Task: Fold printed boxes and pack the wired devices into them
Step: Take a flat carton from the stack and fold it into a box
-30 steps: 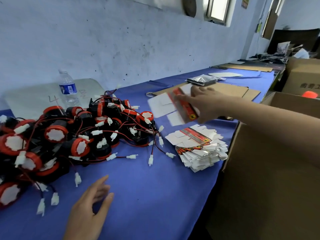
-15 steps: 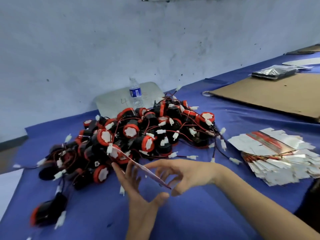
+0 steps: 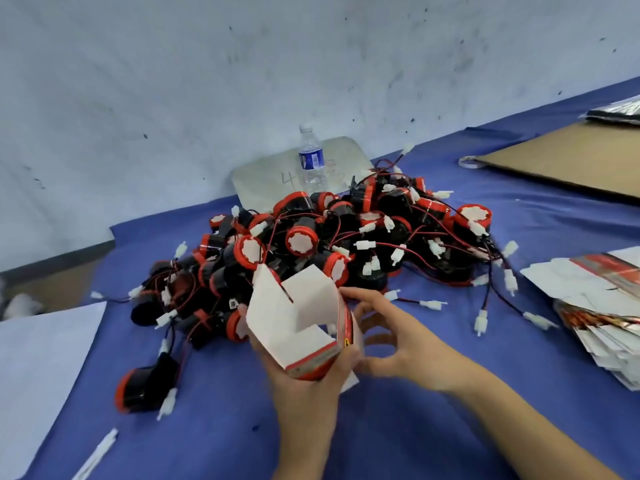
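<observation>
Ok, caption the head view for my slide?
Left hand grips a half-opened printed box, right hand pinching its side, before heaped wired devices.

The blue-covered desk [image 3: 398,427] bears a heap of wired devices [image 3: 346,237], a stack of flat boxes [image 3: 595,306], a water bottle [image 3: 311,161] and a cardboard sheet [image 3: 571,164].

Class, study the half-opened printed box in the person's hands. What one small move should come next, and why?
Probably fold one end's flaps shut with the right hand. The left hand grips the printed box, opened into a sleeve; its white flaps stand open and no device shows inside. The wired devices lie piled behind it. A closed end likely comes before packing.
</observation>
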{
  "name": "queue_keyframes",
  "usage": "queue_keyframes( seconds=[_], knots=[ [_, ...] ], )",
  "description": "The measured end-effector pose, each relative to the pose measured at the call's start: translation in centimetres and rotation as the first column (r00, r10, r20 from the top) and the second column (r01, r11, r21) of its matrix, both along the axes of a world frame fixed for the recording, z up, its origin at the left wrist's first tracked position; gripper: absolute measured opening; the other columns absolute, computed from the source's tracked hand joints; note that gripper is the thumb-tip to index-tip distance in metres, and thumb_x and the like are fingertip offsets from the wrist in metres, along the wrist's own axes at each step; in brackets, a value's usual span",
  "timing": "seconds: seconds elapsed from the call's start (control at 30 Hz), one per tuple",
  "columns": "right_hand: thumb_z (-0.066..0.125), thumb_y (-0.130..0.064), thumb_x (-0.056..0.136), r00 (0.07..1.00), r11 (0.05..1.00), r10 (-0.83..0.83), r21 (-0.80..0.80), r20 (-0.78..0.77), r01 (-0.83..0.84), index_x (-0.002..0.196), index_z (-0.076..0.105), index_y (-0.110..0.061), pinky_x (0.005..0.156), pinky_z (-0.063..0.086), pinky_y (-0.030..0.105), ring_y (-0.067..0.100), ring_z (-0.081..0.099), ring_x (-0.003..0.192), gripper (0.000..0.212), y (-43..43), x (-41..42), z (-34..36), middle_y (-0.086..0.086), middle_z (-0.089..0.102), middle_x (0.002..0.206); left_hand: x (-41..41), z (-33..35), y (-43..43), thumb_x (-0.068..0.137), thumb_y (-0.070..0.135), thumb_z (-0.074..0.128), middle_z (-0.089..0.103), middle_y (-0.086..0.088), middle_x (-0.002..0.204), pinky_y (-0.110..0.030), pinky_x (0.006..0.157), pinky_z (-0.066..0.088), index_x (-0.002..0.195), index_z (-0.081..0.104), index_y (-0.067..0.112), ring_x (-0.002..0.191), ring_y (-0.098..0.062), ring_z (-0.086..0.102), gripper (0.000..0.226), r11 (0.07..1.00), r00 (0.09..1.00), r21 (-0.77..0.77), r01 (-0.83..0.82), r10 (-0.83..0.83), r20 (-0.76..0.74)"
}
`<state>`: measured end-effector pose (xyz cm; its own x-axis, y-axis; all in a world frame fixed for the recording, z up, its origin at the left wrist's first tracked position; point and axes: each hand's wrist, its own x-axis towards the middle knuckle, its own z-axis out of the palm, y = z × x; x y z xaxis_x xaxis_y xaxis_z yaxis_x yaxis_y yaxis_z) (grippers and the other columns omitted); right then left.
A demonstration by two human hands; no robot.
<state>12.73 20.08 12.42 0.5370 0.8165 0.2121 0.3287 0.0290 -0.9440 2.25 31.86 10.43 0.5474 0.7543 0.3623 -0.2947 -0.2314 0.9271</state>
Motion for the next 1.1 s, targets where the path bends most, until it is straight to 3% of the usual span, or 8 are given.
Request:
queue_keyframes(
  seconds=[0.17, 0.3, 0.4, 0.5, 0.7, 0.87, 0.97, 1.1],
  knots=[
    [0.082, -0.021, 0.075, 0.978, 0.978, -0.2, 0.046, -0.067, 0.203, 0.117, 0.054, -0.042, 0.098, 0.046, 0.032, 0.009, 0.051, 0.112, 0.054, 0.2, 0.3, -0.4, -0.003, 0.049, 0.116, 0.2, -0.3, 1.1, 0.077, 0.022, 0.074, 0.072, 0.022, 0.077, -0.009, 0.054, 0.049, 0.082, 0.068, 0.032, 0.08, 0.001, 0.069, 0.013, 0.992, 0.997, -0.108, -0.062, 0.057, -0.046],
    [0.067, -0.015, 0.087, 0.953, 0.964, -0.193, 0.138, -0.231, 0.229, 0.102, 0.064, -0.021, 0.086, 0.053, 0.029, 0.015, 0.066, 0.097, 0.017, 0.0, 0.3, -0.2, 0.002, 0.069, 0.104, 0.4, -0.4, 1.2, 0.068, 0.029, 0.073, 0.075, 0.012, 0.084, -0.013, 0.056, 0.051, 0.095, 0.069, 0.023, 0.082, -0.006, 0.071, 0.027, 0.972, 0.989, -0.209, 0.107, -0.126, -0.081],
    [0.065, -0.027, 0.082, 0.889, 0.966, -0.097, 0.174, -0.447, 0.192, 0.101, 0.068, -0.027, 0.077, 0.057, 0.029, 0.022, 0.07, 0.094, 0.019, -0.2, 0.1, 0.0, 0.004, 0.073, 0.101, 0.4, -0.2, 1.0, 0.063, 0.043, 0.079, 0.073, -0.004, 0.105, -0.025, 0.069, 0.057, 0.118, 0.062, 0.014, 0.094, -0.018, 0.071, 0.064, 0.928, 0.965, -0.303, 0.215, -0.249, -0.077],
    [0.063, -0.029, 0.081, 0.817, 0.969, -0.003, 0.202, -0.576, 0.146, 0.104, 0.07, -0.032, 0.075, 0.056, 0.029, 0.024, 0.068, 0.101, 0.025, -0.2, 0.3, 0.0, 0.008, 0.07, 0.11, 0.2, 0.1, 0.8, 0.072, 0.051, 0.075, 0.066, -0.004, 0.124, -0.037, 0.082, 0.057, 0.136, 0.048, 0.024, 0.109, -0.024, 0.066, 0.074, 0.864, 0.938, -0.375, 0.335, -0.345, 0.041],
    [0.058, -0.014, 0.083, 0.834, 0.984, -0.012, 0.144, -0.551, 0.109, 0.121, 0.058, -0.053, 0.095, 0.05, 0.054, 0.02, 0.063, 0.113, 0.054, -0.3, 0.4, -0.3, -0.006, 0.056, 0.131, 0.2, 0.1, 0.7, 0.066, 0.042, 0.073, 0.053, 0.008, 0.135, -0.032, 0.068, 0.058, 0.131, 0.023, 0.069, 0.103, -0.02, 0.069, 0.087, 0.809, 0.928, -0.465, 0.36, -0.36, 0.093],
    [0.061, -0.022, 0.089, 0.871, 0.984, -0.008, 0.153, -0.491, 0.095, 0.114, 0.068, -0.041, 0.09, 0.054, 0.041, 0.016, 0.055, 0.122, 0.032, -0.8, 0.5, 0.0, -0.009, 0.048, 0.14, 0.0, 0.8, 1.0, 0.074, 0.057, 0.064, 0.06, -0.007, 0.133, -0.044, 0.073, 0.058, 0.137, 0.039, 0.052, 0.105, -0.03, 0.068, 0.068, 0.709, 0.907, -0.573, 0.41, -0.386, 0.171],
    [0.059, -0.022, 0.091, 0.854, 0.962, -0.142, 0.134, -0.501, 0.239, 0.095, 0.074, -0.032, 0.07, 0.057, 0.034, -0.003, 0.048, 0.121, 0.019, -0.6, 0.4, 0.1, -0.019, 0.04, 0.139, 0.7, 2.0, 0.7, 0.077, 0.063, 0.054, 0.062, 0.0, 0.131, -0.033, 0.06, 0.058, 0.118, 0.053, 0.048, 0.095, -0.017, 0.071, 0.044, 0.818, 0.93, -0.456, 0.35, -0.364, 0.061],
    [0.059, -0.021, 0.092, 0.786, 0.909, -0.268, 0.124, -0.557, 0.398, 0.095, 0.075, -0.02, 0.054, 0.052, 0.028, -0.011, 0.061, 0.092, 0.016, -0.6, 0.8, 0.2, -0.017, 0.044, 0.137, 0.4, 1.6, 0.6, 0.042, 0.098, 0.052, 0.002, 0.024, 0.158, -0.051, 0.109, 0.035, 0.127, 0.052, 0.034, 0.145, -0.003, 0.015, 0.106, 0.973, 0.982, 0.158, 0.17, -0.154, -0.108]
  ],
)
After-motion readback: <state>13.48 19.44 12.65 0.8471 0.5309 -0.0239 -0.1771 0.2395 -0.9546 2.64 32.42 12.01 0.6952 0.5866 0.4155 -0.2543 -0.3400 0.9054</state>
